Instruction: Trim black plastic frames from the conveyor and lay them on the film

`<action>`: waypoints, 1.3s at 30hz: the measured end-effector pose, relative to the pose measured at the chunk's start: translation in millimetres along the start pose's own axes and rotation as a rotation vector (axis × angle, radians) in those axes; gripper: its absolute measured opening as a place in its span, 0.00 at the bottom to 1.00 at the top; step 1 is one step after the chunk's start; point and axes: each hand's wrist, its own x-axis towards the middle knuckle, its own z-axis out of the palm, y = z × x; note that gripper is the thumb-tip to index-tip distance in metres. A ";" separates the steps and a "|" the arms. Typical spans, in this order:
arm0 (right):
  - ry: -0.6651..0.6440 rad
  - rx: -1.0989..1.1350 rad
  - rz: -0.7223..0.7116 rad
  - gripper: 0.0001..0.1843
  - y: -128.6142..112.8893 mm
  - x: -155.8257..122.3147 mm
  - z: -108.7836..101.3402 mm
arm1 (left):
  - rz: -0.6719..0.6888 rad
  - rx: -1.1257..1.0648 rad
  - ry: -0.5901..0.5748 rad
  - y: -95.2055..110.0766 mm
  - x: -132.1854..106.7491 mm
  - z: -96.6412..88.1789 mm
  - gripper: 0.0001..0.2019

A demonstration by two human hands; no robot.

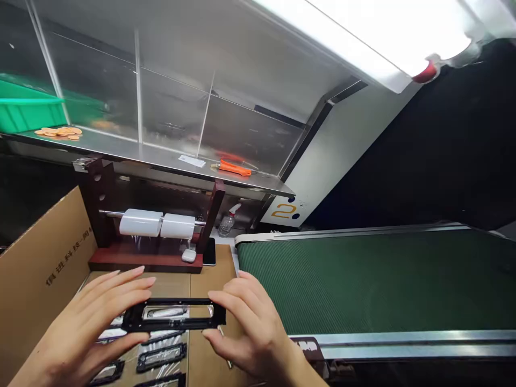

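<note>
Between both hands I hold up a long black rectangular frame [176, 324] with a clear window in its middle. My left hand [86, 322] grips its left end, thumb below and fingers above. The right end is pinched by my right hand [248, 320] in the same way. Beneath it, several similar black frames with clear windows [161, 357] lie in rows on cardboard. A thin pale stick [230, 364] is partly hidden by my right hand.
A green conveyor belt [363, 285] runs off to the right. Behind my hands stands a dark red holder [145, 262] with white rolls [141, 222]. A cardboard flap [44, 279] rises at left. A metal shelf [157, 161] overhead bears an orange-handled tool [234, 169] and a green bin [32, 110].
</note>
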 end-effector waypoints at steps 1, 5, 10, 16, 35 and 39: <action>-0.013 0.017 0.013 0.16 0.1 -2.1 2.2 | -0.030 -0.030 -0.009 1.4 -2.7 1.2 0.21; -0.042 0.083 0.041 0.17 2.3 -9.0 9.7 | -0.064 -0.091 -0.082 0.3 -12.5 5.8 0.21; -0.054 0.111 0.046 0.17 7.5 -11.4 14.8 | -0.100 -0.089 -0.110 -2.8 -17.0 12.1 0.20; -0.066 0.120 0.065 0.17 14.6 -13.8 19.1 | -0.116 -0.089 -0.086 -1.2 -10.8 17.0 0.19; -0.217 0.055 0.394 0.16 95.8 -128.3 214.2 | -1.293 -0.672 -0.253 -103.8 -72.1 185.4 0.25; -0.257 0.038 0.418 0.15 104.0 -146.6 243.2 | -1.383 -0.815 -0.300 -106.4 -74.4 204.2 0.22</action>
